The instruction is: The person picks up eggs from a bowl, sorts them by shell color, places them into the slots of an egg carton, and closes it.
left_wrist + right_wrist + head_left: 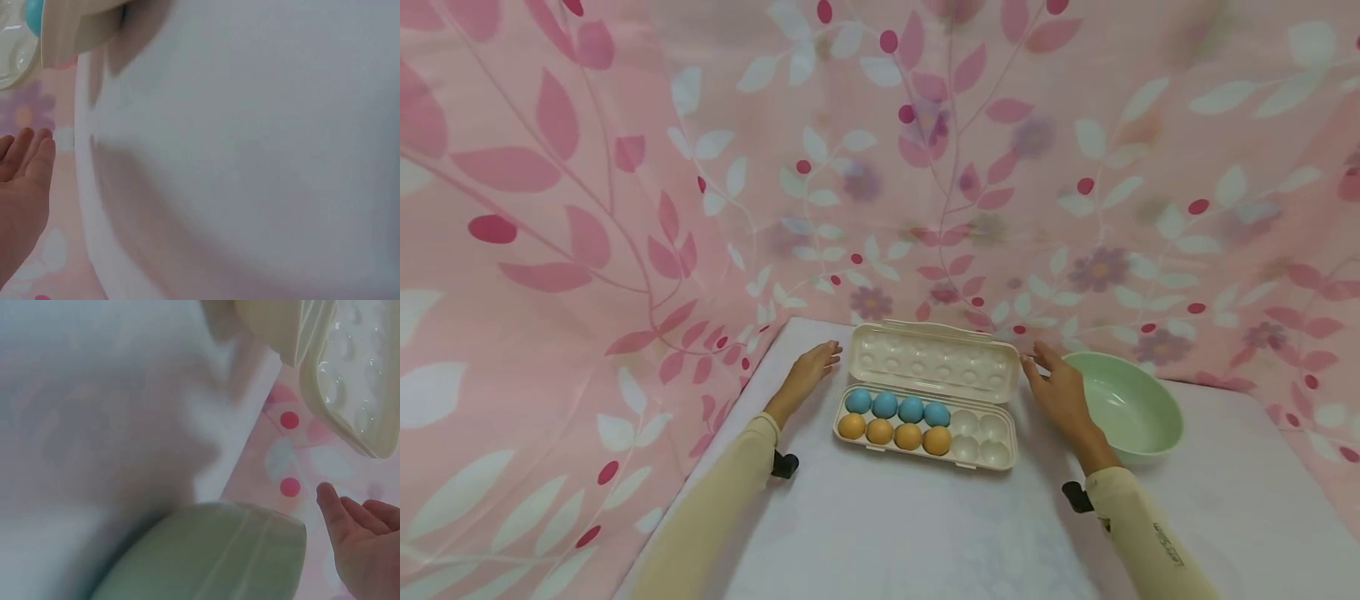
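An egg carton (887, 450) of cream plastic lies on the table with its lid (934, 364) raised at the back. Its left part holds a back row of blue eggs (885, 406) and a front row of orange eggs (879, 432); the cups (980, 437) at its right end hold nothing. My left hand (806, 377) hovers left of the lid, fingers extended, holding nothing. On the other side my right hand (1060, 396) is held beside the lid's right edge, its fingers loose and fingertips close to that edge. In the right wrist view a gap shows between this hand and the lid.
A pale green bowl (1131, 408) stands right of the right hand, close to the forearm. The table (917, 533) has a white cover. A pink floral curtain (880, 167) hangs behind and to the left. Each wrist wears a black camera mount (785, 465).
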The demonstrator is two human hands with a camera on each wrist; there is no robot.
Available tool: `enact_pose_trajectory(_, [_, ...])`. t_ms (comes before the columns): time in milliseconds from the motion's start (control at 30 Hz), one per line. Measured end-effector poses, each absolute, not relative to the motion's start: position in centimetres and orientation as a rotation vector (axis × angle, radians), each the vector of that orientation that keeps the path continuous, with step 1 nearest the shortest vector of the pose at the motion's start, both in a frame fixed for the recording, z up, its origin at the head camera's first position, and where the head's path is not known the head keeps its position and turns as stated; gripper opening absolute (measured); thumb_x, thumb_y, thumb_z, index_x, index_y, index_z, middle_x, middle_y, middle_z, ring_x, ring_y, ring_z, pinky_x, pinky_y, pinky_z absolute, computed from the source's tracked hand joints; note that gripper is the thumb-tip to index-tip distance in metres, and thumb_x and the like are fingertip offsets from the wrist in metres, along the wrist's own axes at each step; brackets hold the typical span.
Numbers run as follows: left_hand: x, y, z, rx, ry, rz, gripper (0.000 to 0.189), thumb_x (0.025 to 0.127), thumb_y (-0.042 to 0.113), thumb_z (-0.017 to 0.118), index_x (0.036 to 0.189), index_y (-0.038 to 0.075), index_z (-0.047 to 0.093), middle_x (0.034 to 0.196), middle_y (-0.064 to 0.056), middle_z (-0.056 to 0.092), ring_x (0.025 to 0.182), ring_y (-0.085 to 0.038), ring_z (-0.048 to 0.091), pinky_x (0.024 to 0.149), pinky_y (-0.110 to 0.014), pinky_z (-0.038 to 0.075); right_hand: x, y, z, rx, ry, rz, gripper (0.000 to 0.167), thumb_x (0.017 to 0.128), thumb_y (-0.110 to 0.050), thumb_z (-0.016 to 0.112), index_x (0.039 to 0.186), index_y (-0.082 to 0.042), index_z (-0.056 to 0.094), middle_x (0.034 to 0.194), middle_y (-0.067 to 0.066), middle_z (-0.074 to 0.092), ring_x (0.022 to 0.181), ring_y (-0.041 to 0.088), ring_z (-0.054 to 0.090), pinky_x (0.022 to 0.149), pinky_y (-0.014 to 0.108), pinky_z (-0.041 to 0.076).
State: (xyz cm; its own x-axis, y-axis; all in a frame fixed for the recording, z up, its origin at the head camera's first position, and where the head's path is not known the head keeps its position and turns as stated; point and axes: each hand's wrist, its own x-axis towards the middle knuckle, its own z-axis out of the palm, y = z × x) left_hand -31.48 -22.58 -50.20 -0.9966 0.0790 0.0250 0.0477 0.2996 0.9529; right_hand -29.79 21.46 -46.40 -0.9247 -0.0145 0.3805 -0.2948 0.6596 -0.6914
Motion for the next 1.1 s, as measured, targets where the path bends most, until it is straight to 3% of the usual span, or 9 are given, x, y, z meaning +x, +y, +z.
enact_pose_trajectory(167, [-31.6,-21.4,-49.6,0.092,2.222,2.152,0.068,0.104,0.05,0.032,0.14,-0.006,0.046,0.142,-0.024,0.047,0.131,-0.036,0.045,0.111,-0.045,0.034,-29.8,21.0,-46.7,0.163,-2.56,1.384,0.057,0.102,-0.04,0.046,0.136,0.005,0.052,0.126,0.025,0.06,0.104,0.038,0.065,0.084,0.043,0.055])
enact_pose_trajectory(333, [-31.7,-20.8,-49.7,0.091,2.023,2.299,0.067,0.106,0.046,0.028,0.14,-0.009,0.043,0.144,-0.027,0.043,0.133,-0.038,0.042,0.111,-0.045,0.033,-29.7,20.4,-46.9,0.128,-2.498,1.754,0.067,0.102,-0.049,0.041,0.137,0.008,0.049,0.133,0.026,0.055,0.12,0.037,0.056,0.092,0.041,0.051])
enact_pose_trajectory(567, [-31.5,-20.6,-49.7,0.114,1.979,2.348,0.073,0.102,0.054,0.033,0.14,-0.008,0.044,0.144,-0.026,0.044,0.133,-0.036,0.043,0.11,-0.043,0.035,-29.1,20.3,-46.5,0.135,-2.428,1.905,0.062,0.104,-0.043,0.04,0.139,0.008,0.046,0.133,0.028,0.054,0.122,0.039,0.053,0.093,0.044,0.05])
enact_pose_trajectory(867, [-30.4,-20.6,-49.7,0.137,1.988,2.393,0.068,0.104,0.049,0.034,0.137,-0.009,0.047,0.14,-0.026,0.047,0.13,-0.036,0.046,0.109,-0.042,0.038,-26.7,20.0,-44.7,0.194,-2.351,1.941,0.048,0.106,-0.026,0.043,0.133,0.012,0.05,0.126,0.031,0.056,0.118,0.043,0.055,0.092,0.049,0.05])
enact_pose_trajectory(967, [-30.0,-20.9,-49.8,0.176,1.953,2.432,0.065,0.105,0.045,0.035,0.135,-0.012,0.046,0.138,-0.029,0.047,0.13,-0.037,0.046,0.108,-0.043,0.038,-26.4,20.4,-45.1,0.219,-2.338,1.92,0.046,0.105,-0.027,0.043,0.13,0.011,0.054,0.124,0.029,0.059,0.114,0.036,0.06,0.091,0.045,0.051])
enact_pose_trajectory(1100, [-29.4,-21.3,-49.6,0.259,1.996,2.408,0.065,0.105,0.043,0.038,0.131,-0.015,0.049,0.133,-0.03,0.052,0.126,-0.035,0.05,0.106,-0.042,0.041,-26.4,21.2,-46.3,0.246,-2.358,1.84,0.047,0.105,-0.033,0.044,0.123,0.007,0.061,0.12,0.021,0.064,0.106,0.014,0.064,0.087,0.031,0.054])
